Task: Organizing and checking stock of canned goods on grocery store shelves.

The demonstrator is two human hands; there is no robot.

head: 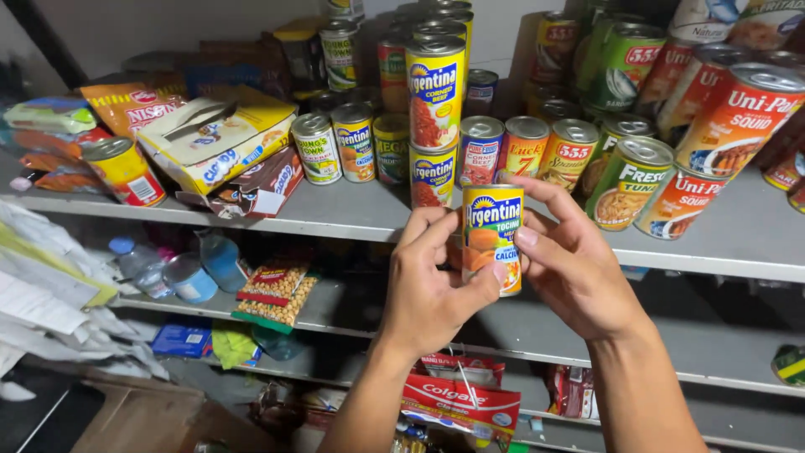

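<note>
One head-worn camera looks forward and slightly down, close on grey shelves (352, 220) at about chest height

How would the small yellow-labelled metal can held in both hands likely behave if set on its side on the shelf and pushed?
The small yellow-labelled metal can looks rigid and cylindrical, so it would probably roll. Its glossy label may feel slightly slippery; both the left hand and right hand grip it. If full, it is likely heavy for its size, and on the grey shelf it should stand steadily upright.
</note>
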